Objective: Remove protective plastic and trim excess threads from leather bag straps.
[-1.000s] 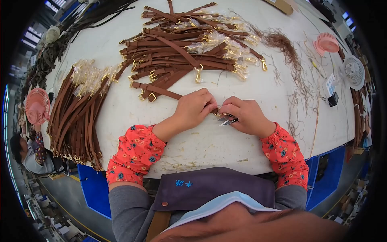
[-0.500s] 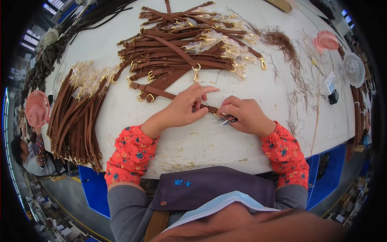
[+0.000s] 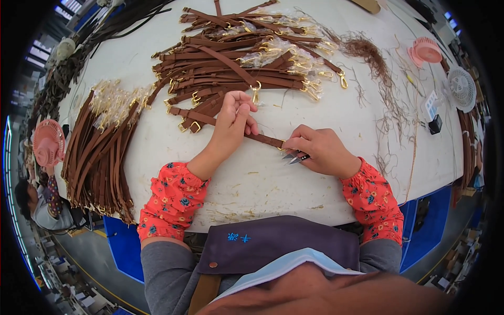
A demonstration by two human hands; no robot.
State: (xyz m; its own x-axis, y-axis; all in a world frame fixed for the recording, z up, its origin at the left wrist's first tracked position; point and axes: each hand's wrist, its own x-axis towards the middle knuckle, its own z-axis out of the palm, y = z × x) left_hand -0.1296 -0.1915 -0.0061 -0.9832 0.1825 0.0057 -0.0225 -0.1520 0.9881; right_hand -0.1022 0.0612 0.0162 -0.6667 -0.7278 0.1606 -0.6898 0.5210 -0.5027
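Observation:
My right hand (image 3: pixel 328 149) grips the metal-fitted end of a brown strap (image 3: pixel 266 140). Small thread snips (image 3: pixel 295 158) are held in the same hand, their blades pointing left. The strap slants up and left, passing behind my left hand (image 3: pixel 232 123) toward the pile. That hand is raised over the strap with its fingers curled and the thumb against them; what they hold, if anything, I cannot make out. A gold square buckle (image 3: pixel 195 127) lies by the strap's far end. Just beyond my left fingers is a gold snap hook (image 3: pixel 255 95) on another strap.
A pile of brown straps (image 3: pixel 226 65) with plastic-wrapped gold hooks lies ahead. More straps (image 3: pixel 102 152) are bundled at left. Loose brown threads (image 3: pixel 367 55) trail on the right of the white table (image 3: pixel 325 199). Fans (image 3: pixel 425 51) stand near the edges; another person (image 3: pixel 47 205) sits far left.
My left hand has moved up and left along the strap, its outstretched index finger now curled in. My right hand stays in place with the strap end and snips.

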